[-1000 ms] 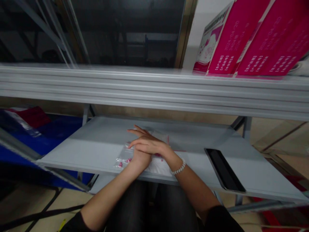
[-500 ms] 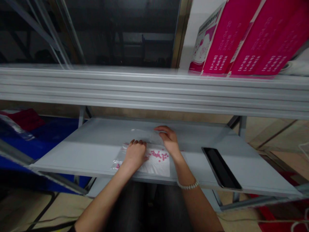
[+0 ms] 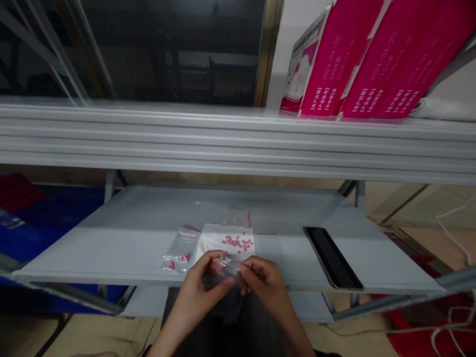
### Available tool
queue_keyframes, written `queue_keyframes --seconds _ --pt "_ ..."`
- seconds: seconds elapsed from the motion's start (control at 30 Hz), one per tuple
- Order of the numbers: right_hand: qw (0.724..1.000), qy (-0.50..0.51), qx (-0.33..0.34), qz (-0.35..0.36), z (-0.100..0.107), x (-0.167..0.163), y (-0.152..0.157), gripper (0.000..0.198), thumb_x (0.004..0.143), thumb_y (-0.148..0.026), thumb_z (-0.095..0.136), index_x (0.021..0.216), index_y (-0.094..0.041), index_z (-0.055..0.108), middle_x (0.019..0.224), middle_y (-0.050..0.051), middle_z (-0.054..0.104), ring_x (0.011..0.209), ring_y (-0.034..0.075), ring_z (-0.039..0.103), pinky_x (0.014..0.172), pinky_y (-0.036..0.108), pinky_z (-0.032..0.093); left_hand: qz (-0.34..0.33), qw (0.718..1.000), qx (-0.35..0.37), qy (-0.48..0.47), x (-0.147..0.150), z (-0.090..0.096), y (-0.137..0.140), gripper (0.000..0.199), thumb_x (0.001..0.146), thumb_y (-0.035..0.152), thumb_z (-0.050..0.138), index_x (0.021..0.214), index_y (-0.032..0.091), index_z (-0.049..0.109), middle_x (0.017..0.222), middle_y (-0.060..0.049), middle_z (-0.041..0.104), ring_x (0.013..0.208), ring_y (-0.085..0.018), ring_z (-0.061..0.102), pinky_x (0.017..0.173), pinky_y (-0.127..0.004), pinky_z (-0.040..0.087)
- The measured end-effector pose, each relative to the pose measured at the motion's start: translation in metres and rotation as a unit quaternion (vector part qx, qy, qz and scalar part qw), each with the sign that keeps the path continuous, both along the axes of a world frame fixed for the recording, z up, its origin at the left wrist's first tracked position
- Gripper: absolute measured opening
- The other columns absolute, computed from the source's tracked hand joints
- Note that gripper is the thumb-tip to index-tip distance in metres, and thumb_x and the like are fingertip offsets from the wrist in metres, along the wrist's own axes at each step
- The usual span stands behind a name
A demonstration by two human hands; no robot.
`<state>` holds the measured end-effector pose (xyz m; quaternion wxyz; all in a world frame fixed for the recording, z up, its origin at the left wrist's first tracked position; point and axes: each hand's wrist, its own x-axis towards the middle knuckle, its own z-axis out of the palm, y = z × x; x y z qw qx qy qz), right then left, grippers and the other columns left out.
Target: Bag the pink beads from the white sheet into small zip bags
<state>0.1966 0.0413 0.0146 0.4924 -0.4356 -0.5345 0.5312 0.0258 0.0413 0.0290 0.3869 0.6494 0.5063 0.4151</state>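
Note:
A small clear zip bag (image 3: 231, 267) is held at the table's front edge, just in front of my body. My left hand (image 3: 206, 285) grips it from the left, thumb and fingers closed on the plastic. On the other side my right hand (image 3: 262, 277) pinches its edge. Behind them lies a white sheet (image 3: 211, 235) with several small pink round pieces (image 3: 238, 242) scattered on it. To the left of the sheet rests another clear zip bag (image 3: 180, 248) with pink pieces in it. More clear plastic (image 3: 236, 215) lies flat beyond the sheet.
A dark tablet-like slab (image 3: 332, 257) lies on the right part of the grey table (image 3: 141, 218). Above the table's back runs a ridged metal beam (image 3: 223, 141), with pink boxes (image 3: 338, 64) standing on the right. A white cable (image 3: 451, 215) hangs at far right.
My hands have come together and back toward my body, now holding a small clear bag between them. The left hand has left the sheet, uncovering the filled bag.

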Motion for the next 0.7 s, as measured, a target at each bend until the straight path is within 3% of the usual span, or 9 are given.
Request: queue_keyframes --seconds 0.07,0.2,0.37,0.53,0.6,0.67,0.7 --pt "0.999 -0.029 0.01 0.022 0.004 0.007 -0.004 0.031 0.083 -0.043 0.063 0.066 -0.017 0.059 0.053 -0.001 0.059 0.046 0.012 0.055 0.048 0.022 0.044 -0.028 0.998 -0.043 -0.044 -0.006 0.003 -0.002 0.021 0.081 0.039 0.06 0.084 0.019 0.063 0.076 -0.001 0.062 0.076 -0.019 0.06 0.072 -0.029 0.047" --pt "0.995 -0.084 0.039 0.022 0.011 0.01 -0.011 0.026 0.083 -0.036 0.062 0.065 -0.018 0.058 0.054 0.0 0.06 0.047 0.013 0.057 0.048 0.022 0.043 -0.022 0.995 -0.062 -0.071 -0.009 0.009 -0.007 0.027 0.084 0.039 0.059 0.065 0.019 0.058 0.063 0.001 0.054 0.065 -0.016 0.053 0.063 -0.025 0.042" --pt "0.994 -0.085 0.064 0.019 0.013 0.01 -0.015 0.03 0.086 -0.035 0.058 0.061 -0.018 0.056 0.051 -0.002 0.055 0.045 0.011 0.053 0.047 0.021 0.04 -0.006 0.997 0.019 -0.075 -0.008 0.012 -0.011 0.027 0.084 0.033 0.061 0.062 0.019 0.057 0.064 0.001 0.053 0.065 -0.015 0.051 0.063 -0.025 0.039" --pt "0.977 -0.168 0.127 0.027 0.021 0.025 -0.017 0.036 0.093 -0.036 0.054 0.062 -0.018 0.058 0.056 -0.002 0.055 0.056 0.013 0.055 0.055 0.023 0.04 -0.02 0.992 0.106 -0.059 -0.008 0.01 -0.012 0.027 0.088 0.026 0.06 0.062 0.019 0.056 0.064 0.001 0.053 0.064 -0.015 0.053 0.061 -0.025 0.04" --pt "0.967 -0.197 0.159 0.039 0.024 0.032 -0.018 0.031 0.096 -0.036 0.052 0.074 -0.018 0.066 0.068 0.001 0.063 0.068 0.015 0.06 0.064 0.025 0.043 -0.029 0.984 0.172 -0.037 -0.007 0.008 -0.013 0.023 0.09 0.021 0.059 0.067 0.019 0.059 0.066 0.001 0.056 0.066 -0.015 0.055 0.063 -0.026 0.041" --pt "0.956 -0.218 0.193 0.015 0.026 0.036 -0.019 0.019 0.095 -0.032 0.055 0.102 -0.02 0.068 0.094 0.005 0.067 0.088 0.018 0.062 0.078 0.029 0.046 -0.024 0.969 0.244 -0.004 -0.005 0.007 -0.015 0.017 0.089 0.016 0.058 0.073 0.019 0.06 0.069 0.001 0.058 0.069 -0.015 0.056 0.067 -0.027 0.041" --pt "0.951 -0.227 0.21 -0.004 0.028 0.036 -0.02 0.024 0.093 -0.03 0.058 0.115 -0.022 0.064 0.108 0.006 0.065 0.098 0.02 0.06 0.086 0.031 0.045 -0.02 0.961 0.277 0.013 -0.003 0.007 -0.016 0.015 0.089 0.013 0.059 0.075 0.019 0.06 0.069 0.001 0.059 0.07 -0.015 0.055 0.07 -0.029 0.041"
